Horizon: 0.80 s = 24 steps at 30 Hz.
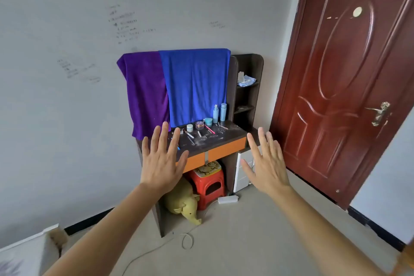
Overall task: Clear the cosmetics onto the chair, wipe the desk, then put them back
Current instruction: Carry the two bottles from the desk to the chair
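A dark, dusty desk (233, 133) with orange drawer fronts stands against the wall ahead. On it are two light-blue bottles (219, 112), a teal cup (208, 121), small jars (194, 126) and several pens and brushes (209, 129). A purple cloth (145, 92) and a blue cloth (195, 83) hang over the desk's back. My left hand (162, 159) and my right hand (265, 161) are raised in front of the desk with fingers spread, holding nothing and touching nothing. A red plastic stool (209, 182) sits under the desk.
A yellow elephant toy (182, 204) lies under the desk beside the stool. A white power strip (228, 199) and its cable lie on the floor. White drawers (243, 172) stand at the desk's right. A brown door (345, 87) is closed at right. Side shelves (246, 87) hold small items.
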Available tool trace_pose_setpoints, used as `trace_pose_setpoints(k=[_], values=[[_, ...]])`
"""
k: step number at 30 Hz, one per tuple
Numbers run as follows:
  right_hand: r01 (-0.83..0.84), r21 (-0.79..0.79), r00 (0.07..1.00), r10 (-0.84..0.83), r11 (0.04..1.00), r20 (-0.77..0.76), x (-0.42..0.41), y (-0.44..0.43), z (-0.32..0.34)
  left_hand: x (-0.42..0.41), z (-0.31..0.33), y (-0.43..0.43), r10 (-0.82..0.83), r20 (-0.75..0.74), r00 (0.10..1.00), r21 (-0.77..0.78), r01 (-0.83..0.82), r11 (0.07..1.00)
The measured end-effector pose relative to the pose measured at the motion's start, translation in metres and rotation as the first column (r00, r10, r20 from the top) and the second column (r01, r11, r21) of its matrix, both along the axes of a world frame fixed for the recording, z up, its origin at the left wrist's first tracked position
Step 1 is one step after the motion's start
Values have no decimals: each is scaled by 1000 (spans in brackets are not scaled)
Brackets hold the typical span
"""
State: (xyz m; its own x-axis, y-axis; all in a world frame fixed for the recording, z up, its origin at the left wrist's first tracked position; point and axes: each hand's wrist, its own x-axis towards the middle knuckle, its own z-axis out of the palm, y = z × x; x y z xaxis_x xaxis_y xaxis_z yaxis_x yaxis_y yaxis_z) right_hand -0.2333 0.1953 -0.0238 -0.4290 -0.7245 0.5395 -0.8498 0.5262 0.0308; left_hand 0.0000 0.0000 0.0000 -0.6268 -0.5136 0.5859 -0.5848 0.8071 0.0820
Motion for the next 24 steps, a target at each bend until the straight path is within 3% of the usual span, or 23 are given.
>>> trace_pose_setpoints(k=[11,19,24], values=[[140,4,986,-140,990,90,-180,-104,-20,-200,-12,-141,-119,80,990,99,111,989],[83,44,954,-92,996,286,-360,-213,-61,-390,-51,-239,-124,247,961,199,75,977],[-54,108,945,16,993,328,-456,-303,-60,-475,-57,-304,-103,298,949,238,31,971]])
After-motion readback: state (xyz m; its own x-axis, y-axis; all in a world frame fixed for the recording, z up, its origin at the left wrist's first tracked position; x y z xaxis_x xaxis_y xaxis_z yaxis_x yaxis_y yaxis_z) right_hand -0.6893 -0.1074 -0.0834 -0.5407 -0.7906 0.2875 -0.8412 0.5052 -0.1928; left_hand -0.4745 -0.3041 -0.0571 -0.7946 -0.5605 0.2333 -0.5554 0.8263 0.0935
